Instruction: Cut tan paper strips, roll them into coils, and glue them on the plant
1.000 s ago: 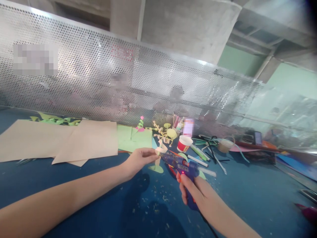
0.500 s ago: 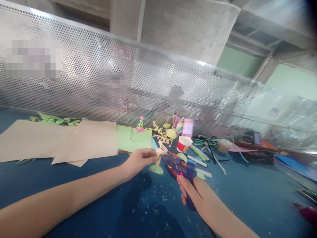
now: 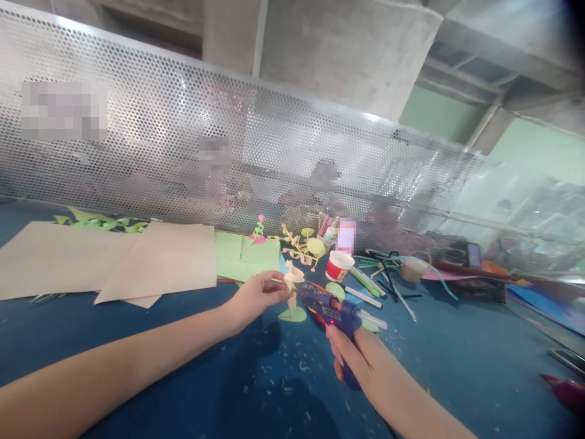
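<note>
My right hand (image 3: 354, 360) is wrapped round the handle of a blue hot glue gun (image 3: 338, 312), with a clear glue stick (image 3: 372, 319) poking out of its back and a small red light on its side. The gun's nozzle points left, close to my left fingertips. With thumb and fingers pinched, my left hand (image 3: 262, 299) holds a small cream and pale green paper figure (image 3: 293, 275) on a stem. Below the figure is a green round paper base (image 3: 293, 314); whether it rests on the table I cannot tell.
Large tan paper sheets (image 3: 159, 262) and a green sheet (image 3: 251, 256) lie left. Behind are yellow paper pieces (image 3: 315, 246), a red and white paper cup (image 3: 339, 266) and a pink-tipped paper cone (image 3: 258, 228). Pipe cleaners (image 3: 390, 280) lie right. A perforated metal screen (image 3: 283, 140) stands behind the table.
The paper figure has tilted and turned slightly in my left fingers, its base shifting a little right. The glue gun has moved slightly left and down, still in my right hand.
</note>
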